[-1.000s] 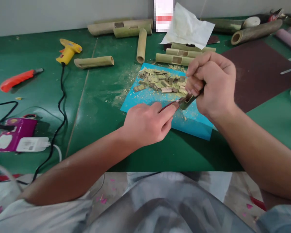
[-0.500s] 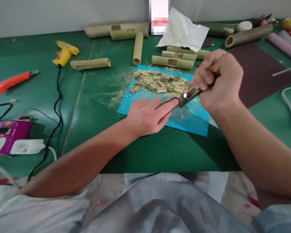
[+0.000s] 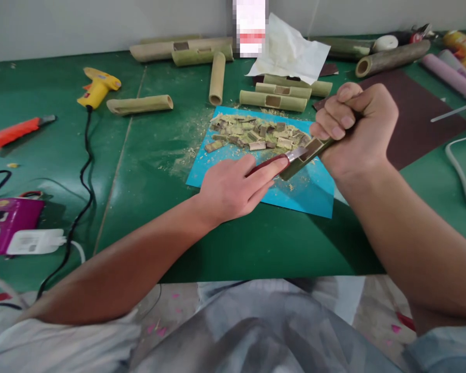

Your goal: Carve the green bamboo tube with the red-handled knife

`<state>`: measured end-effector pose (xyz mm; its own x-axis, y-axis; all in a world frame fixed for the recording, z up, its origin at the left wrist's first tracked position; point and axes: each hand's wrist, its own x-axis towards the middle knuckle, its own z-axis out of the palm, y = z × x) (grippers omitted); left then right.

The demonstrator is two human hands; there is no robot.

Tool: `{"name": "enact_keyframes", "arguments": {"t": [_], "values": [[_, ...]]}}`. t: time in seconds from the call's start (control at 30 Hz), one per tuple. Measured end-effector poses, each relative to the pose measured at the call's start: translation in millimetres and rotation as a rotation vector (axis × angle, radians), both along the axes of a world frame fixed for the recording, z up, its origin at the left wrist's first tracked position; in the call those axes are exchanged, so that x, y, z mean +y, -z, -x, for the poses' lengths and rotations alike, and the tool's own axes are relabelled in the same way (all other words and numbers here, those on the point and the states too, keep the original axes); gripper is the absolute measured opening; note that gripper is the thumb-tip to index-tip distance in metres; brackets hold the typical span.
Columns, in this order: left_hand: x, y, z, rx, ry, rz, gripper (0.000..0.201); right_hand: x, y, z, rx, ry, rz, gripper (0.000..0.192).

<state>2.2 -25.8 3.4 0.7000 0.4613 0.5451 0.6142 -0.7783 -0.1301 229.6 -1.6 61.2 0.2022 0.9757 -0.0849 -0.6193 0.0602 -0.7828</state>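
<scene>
While my right hand (image 3: 359, 132) keeps its fingers clamped around a short bamboo piece (image 3: 305, 155), my left hand (image 3: 233, 189) grips a red-handled knife (image 3: 274, 160), forefinger stretched along the handle, blade tip meeting the notched end of the bamboo. Both sit above the near right part of the blue mat (image 3: 306, 189) on the green desk (image 3: 159, 150). Beyond them, on the far half of that mat, lies a heap of cut bamboo chips (image 3: 256, 133). More bamboo tubes (image 3: 274, 98) rest just past the mat's far edge, and a yellow glue gun (image 3: 97, 88) lies well left of the mat.
</scene>
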Motion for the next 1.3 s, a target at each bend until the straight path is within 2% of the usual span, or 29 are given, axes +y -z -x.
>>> {"name": "enact_keyframes", "arguments": {"t": [0.23, 0.57, 0.7, 0.83, 1.07, 1.17, 1.3], "values": [[0, -0.6, 1, -0.003, 0.014, 0.003, 0.040, 1, 2.4, 2, 0.191, -0.020, 0.156, 0.021], [1, 2.5, 1, -0.057, 0.007, 0.060, 0.039, 2, 7.5, 2, 0.423, -0.135, 0.216, 0.026], [3, 1.0, 2, -0.089, 0.066, 0.010, 0.038, 0, 6.1, 6, 0.368, -0.134, 0.211, 0.029], [4, -1.8, 5, -0.089, 0.085, -0.038, 0.038, -1, 2.2, 7, 0.272, -0.068, 0.177, 0.023], [3, -3.2, 3, -0.090, 0.058, -0.029, 0.036, -1, 11.7, 7, 0.038, 0.027, 0.008, 0.023], [3, -2.3, 1, -0.079, 0.022, -0.008, 0.037, -1, 17.0, 7, 0.030, 0.037, -0.013, 0.021], [1, -2.1, 1, -0.029, -0.046, 0.036, 0.040, 0, 16.1, 8, 0.135, 0.052, 0.043, 0.020]]}}
